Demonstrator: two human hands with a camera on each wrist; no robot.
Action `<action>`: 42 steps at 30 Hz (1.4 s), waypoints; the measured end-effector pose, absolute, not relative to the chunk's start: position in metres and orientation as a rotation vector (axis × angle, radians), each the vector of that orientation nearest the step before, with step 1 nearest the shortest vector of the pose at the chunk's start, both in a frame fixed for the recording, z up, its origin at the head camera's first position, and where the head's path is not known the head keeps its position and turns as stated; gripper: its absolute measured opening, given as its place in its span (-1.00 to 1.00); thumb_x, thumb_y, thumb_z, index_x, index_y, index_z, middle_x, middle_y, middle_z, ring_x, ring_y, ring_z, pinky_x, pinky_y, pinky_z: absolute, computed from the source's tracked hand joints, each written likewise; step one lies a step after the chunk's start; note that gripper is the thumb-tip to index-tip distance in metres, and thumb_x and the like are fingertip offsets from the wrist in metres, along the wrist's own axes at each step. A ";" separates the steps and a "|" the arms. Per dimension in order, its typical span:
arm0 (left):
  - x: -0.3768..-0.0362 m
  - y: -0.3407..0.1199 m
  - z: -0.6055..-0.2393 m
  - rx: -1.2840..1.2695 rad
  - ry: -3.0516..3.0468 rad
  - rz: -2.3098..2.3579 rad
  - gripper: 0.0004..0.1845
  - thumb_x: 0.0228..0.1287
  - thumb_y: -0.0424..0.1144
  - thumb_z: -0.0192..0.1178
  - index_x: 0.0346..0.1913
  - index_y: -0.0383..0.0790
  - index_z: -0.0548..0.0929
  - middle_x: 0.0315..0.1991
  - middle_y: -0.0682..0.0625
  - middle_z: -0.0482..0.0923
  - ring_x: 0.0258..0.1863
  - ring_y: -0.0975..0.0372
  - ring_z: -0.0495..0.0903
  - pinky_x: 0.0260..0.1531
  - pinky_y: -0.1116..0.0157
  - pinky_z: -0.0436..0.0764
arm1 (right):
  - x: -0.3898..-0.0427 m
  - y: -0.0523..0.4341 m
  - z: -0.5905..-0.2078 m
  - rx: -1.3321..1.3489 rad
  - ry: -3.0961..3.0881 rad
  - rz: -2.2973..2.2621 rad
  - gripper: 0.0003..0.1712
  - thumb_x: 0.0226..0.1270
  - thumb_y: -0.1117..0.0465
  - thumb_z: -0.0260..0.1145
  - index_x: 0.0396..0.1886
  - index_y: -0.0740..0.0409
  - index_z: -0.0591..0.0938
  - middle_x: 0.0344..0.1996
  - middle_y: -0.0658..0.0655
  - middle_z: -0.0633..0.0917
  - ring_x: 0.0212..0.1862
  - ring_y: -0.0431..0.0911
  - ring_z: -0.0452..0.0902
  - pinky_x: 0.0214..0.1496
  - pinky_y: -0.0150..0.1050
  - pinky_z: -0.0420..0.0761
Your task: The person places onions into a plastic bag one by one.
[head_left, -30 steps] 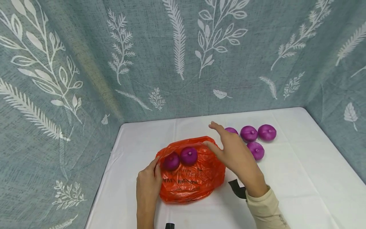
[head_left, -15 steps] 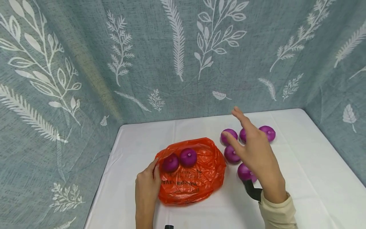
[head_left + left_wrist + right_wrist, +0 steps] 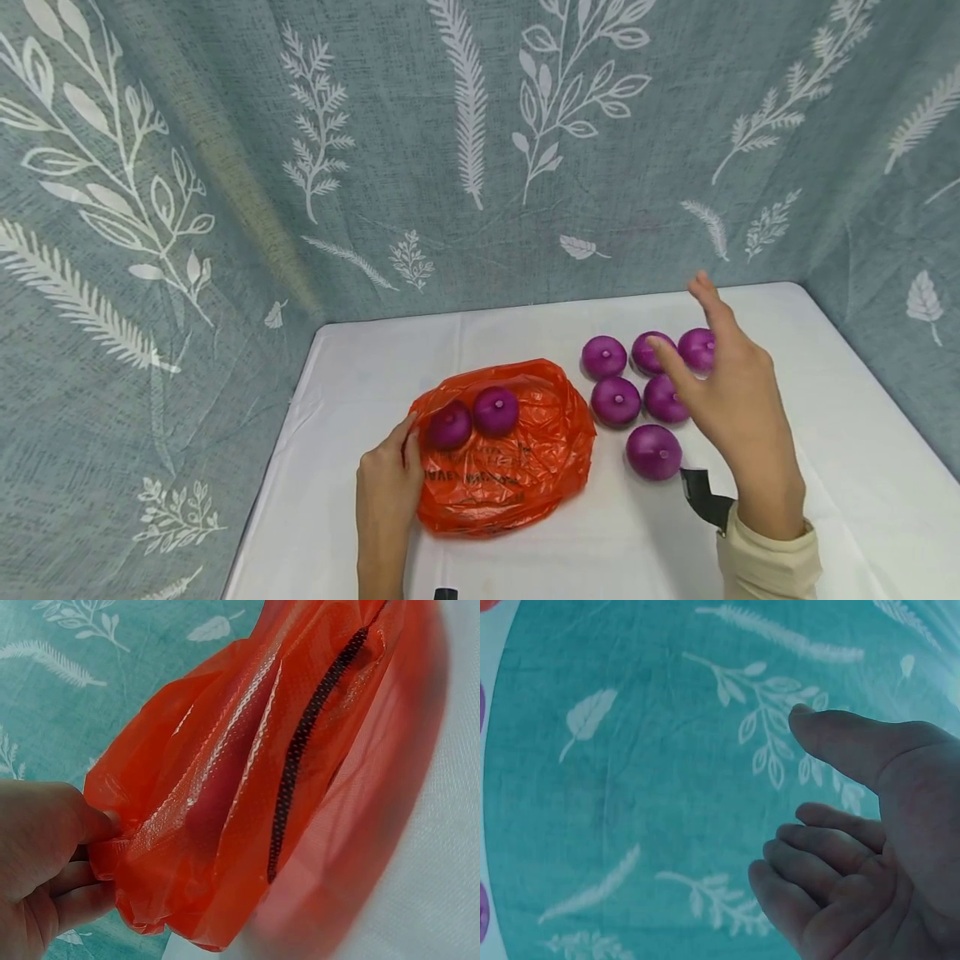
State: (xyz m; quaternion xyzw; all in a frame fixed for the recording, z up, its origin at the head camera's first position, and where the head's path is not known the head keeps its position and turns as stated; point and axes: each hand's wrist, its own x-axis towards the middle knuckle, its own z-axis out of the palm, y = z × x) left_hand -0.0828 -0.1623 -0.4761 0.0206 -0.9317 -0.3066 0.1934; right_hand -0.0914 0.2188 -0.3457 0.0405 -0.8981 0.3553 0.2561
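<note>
An orange plastic bag lies on the white table with two purple onions in its mouth. My left hand pinches the bag's left edge; in the left wrist view the fingers grip the orange film. Several more purple onions lie on the cloth to the right of the bag. My right hand hovers open above them, fingers spread, holding nothing; the right wrist view shows its empty palm against the curtain.
A teal curtain with white leaf prints closes in the table at the back and both sides. A black strap hangs from the right wrist. Bare cloth lies at the front right.
My right hand has left the bag's mouth and swung right and up, now over the loose onions. More loose onions show as it clears them. The left hand and bag stay put.
</note>
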 end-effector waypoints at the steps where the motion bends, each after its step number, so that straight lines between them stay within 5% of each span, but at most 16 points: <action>1: -0.083 -0.163 -0.476 0.057 -2.613 -0.861 -0.66 0.52 -0.40 0.23 0.26 -0.42 0.69 0.09 -0.37 0.71 -0.02 -0.21 0.77 -0.06 -0.11 0.74 | -0.091 0.222 -0.346 0.093 -2.433 0.960 -0.05 0.38 0.15 0.54 0.67 0.02 0.29 0.63 0.04 0.30 0.41 0.43 0.42 0.35 0.37 0.46; 8: -0.083 -0.164 -0.475 0.068 -2.617 -0.861 -0.66 0.52 -0.39 0.23 0.27 -0.40 0.69 0.10 -0.37 0.71 -0.02 -0.20 0.77 -0.06 -0.11 0.75 | -0.084 0.239 -0.350 -0.034 -2.421 0.951 -0.07 0.42 0.09 0.50 0.69 -0.02 0.27 0.64 -0.05 0.28 0.54 0.26 0.31 0.48 0.31 0.36; 24: -0.082 -0.168 -0.475 0.071 -2.614 -0.872 -0.65 0.51 -0.40 0.24 0.27 -0.39 0.69 0.10 -0.35 0.72 -0.01 -0.20 0.77 -0.04 -0.10 0.74 | -0.082 0.276 -0.380 -0.262 -2.411 0.904 -0.11 0.44 0.11 0.46 0.68 -0.06 0.30 0.63 -0.16 0.27 0.50 0.27 0.38 0.48 0.29 0.37; 28: -0.082 -0.168 -0.474 0.067 -2.610 -0.875 -0.65 0.50 -0.39 0.26 0.26 -0.37 0.71 0.10 -0.33 0.72 0.01 -0.18 0.77 -0.04 -0.09 0.74 | -0.086 0.285 -0.390 -0.273 -2.405 0.925 -0.10 0.43 0.13 0.48 0.68 -0.07 0.31 0.61 -0.18 0.30 0.51 0.22 0.38 0.53 0.12 0.35; 31: -0.083 -0.167 -0.474 0.060 -2.615 -0.874 -0.65 0.51 -0.38 0.26 0.27 -0.37 0.71 0.11 -0.33 0.72 -0.01 -0.16 0.78 -0.05 -0.08 0.76 | -0.091 0.293 -0.399 -0.259 -2.421 0.960 -0.09 0.42 0.13 0.50 0.68 -0.09 0.30 0.60 -0.14 0.34 0.52 0.14 0.36 0.55 -0.23 0.33; 35: -0.084 -0.166 -0.474 0.054 -2.621 -0.869 -0.65 0.51 -0.38 0.26 0.27 -0.36 0.71 0.09 -0.32 0.74 -0.18 -0.07 0.81 -0.18 0.02 0.81 | -0.097 0.305 -0.412 -0.224 -2.450 1.005 -0.07 0.41 0.12 0.52 0.68 -0.13 0.29 0.60 -0.08 0.36 0.55 -0.16 0.29 0.47 -0.55 0.22; 39: -0.083 -0.165 -0.474 0.064 -2.638 -0.867 -0.65 0.51 -0.38 0.25 0.28 -0.36 0.70 0.10 -0.32 0.73 -0.32 0.03 0.75 -0.30 0.12 0.77 | -0.101 0.312 -0.422 -0.194 -2.463 1.076 -0.05 0.40 0.10 0.53 0.68 -0.19 0.29 0.60 -0.04 0.36 0.51 -0.42 0.23 0.44 -0.60 0.23; 42: -0.083 -0.164 -0.474 0.075 -2.648 -0.875 -0.64 0.52 -0.38 0.25 0.29 -0.36 0.69 0.11 -0.32 0.72 -0.25 -0.01 0.79 -0.22 0.07 0.81 | -0.106 0.319 -0.429 -0.169 -2.468 1.161 -0.04 0.38 0.10 0.55 0.68 -0.23 0.30 0.60 0.01 0.38 0.51 -0.40 0.27 0.37 -0.67 0.26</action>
